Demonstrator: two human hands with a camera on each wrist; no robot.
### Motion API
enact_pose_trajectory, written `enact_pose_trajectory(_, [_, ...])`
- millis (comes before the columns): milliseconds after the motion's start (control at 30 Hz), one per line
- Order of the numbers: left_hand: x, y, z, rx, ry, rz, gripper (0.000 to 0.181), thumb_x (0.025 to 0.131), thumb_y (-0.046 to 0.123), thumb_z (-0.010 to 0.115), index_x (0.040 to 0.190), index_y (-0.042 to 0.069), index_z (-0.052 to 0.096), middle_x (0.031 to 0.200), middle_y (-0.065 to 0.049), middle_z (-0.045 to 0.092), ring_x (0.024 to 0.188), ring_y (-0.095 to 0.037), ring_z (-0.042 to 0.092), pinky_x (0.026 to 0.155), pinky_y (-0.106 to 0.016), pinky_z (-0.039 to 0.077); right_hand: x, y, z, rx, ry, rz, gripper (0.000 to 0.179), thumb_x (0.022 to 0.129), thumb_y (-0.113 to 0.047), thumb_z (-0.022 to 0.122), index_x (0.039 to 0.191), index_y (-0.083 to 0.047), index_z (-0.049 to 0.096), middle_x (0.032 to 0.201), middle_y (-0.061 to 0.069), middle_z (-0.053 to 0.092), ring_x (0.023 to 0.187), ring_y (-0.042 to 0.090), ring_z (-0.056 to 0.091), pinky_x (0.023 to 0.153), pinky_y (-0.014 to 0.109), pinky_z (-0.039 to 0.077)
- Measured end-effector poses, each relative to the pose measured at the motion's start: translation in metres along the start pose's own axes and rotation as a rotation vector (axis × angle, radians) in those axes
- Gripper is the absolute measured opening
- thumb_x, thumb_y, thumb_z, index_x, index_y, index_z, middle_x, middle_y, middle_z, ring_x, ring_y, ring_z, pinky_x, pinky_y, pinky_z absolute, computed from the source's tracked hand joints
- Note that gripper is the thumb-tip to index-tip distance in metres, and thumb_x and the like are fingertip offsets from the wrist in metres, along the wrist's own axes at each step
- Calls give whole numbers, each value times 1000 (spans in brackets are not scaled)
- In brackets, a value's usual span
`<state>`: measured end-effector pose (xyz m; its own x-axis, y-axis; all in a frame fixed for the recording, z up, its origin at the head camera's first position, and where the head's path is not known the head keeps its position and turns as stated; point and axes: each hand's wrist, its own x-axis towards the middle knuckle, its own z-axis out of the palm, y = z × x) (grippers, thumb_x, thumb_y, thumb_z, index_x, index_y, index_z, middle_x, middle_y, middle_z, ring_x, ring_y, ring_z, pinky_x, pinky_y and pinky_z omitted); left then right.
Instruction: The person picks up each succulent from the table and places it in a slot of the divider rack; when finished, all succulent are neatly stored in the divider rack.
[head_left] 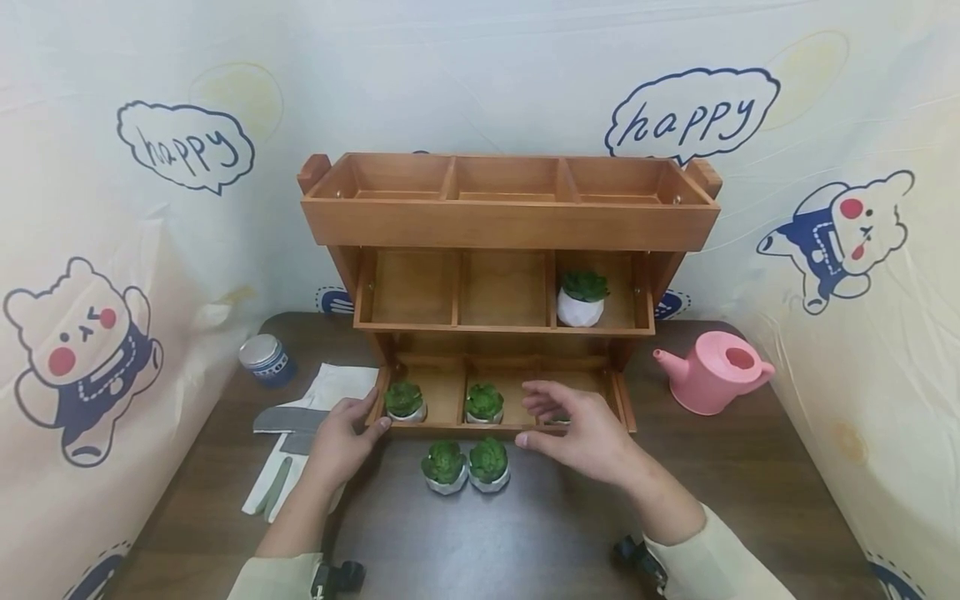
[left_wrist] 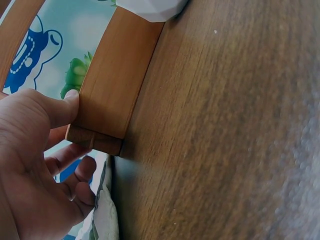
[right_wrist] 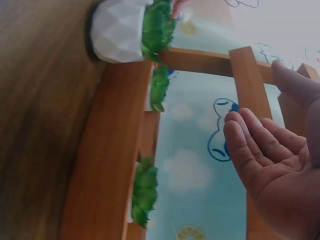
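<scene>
Front and centre, the wooden shelf (head_left: pixel 510 227) stood between the two: the left hand (head_left: pixel 345 442) pinched its near left corner, thumb against the front board, while the right hand (head_left: pixel 581 433), relaxed and holding nothing, hung by the shelf's bottom right compartment! Potted succulents (head_left: pixel 484 402) sat in the shelf's bottom tier, left and middle; a pair (head_left: pixel 489 461) stood side by side on the worktop (head_left: pixel 465 550), just in front of the shelf, and one more (head_left: pixel 582 298) had the middle tier's right compartment.

Any writing? Oh yes: "happy", twice, in speech bubbles (head_left: pixel 692 114) on the backdrop (head_left: pixel 480 83), above the shelf's left and right ends.

Then the right wrist view delivered: a third bottom-tier succulent (right_wrist: pixel 145 195), on the right, almost wholly covered by the right hand in the head view! Only the head view caught the pink watering can (head_left: pixel 712 375), right of the shelf; left of the shelf lay gloves (head_left: pixel 330 387) and, behind them, a lidded blue jar (head_left: pixel 267 360).
</scene>
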<state>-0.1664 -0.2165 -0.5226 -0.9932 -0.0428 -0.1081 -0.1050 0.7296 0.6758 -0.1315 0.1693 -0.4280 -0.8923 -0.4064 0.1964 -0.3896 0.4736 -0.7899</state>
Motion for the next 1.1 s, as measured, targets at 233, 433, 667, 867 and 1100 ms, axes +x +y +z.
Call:
enact_pose_trajectory(233, [0,0,0,5,1,5,68,99,37,72,158,18,45,132,-16,58,117,-36,56,100,-60,47,-2,9,15,-23,-43,-4,61,85,-32,88,138,-14,63,120,-5,72,105,17,70,92,37,57])
enact_pose_trajectory(433, [0,1,1,3,2,8,68,99,37,71,158,17,45,134,-18,57,121,-39,56,102,-62,46,-2,18,27,-11,-86,18,62,85,-31,88,139,-16,62,122,1,73,107,19,70,93,38,57])
enact_pose_trajectory(667, [0,1,1,14,8,17,66,99,35,71,157,15,46,133,-17,58,120,-39,56,101,-62,46,-2,25,40,-25,-144,9,67,84,-31,89,141,-10,61,129,2,71,113,23,69,97,41,55])
enact_pose_trajectory(867, [0,1,1,16,12,14,66,99,35,72,157,15,47,131,-17,59,118,-38,57,100,-61,47,-1,28,47,-43,-182,33,72,82,-33,90,143,-9,60,139,1,66,120,21,65,102,39,52])
enact_pose_trajectory(1100, [1,0,1,18,14,12,66,99,36,72,157,15,47,130,-16,59,116,-37,57,98,-60,47,0,33,55,-74,-222,55,77,79,-39,91,144,-11,59,137,1,67,122,21,64,104,41,51])
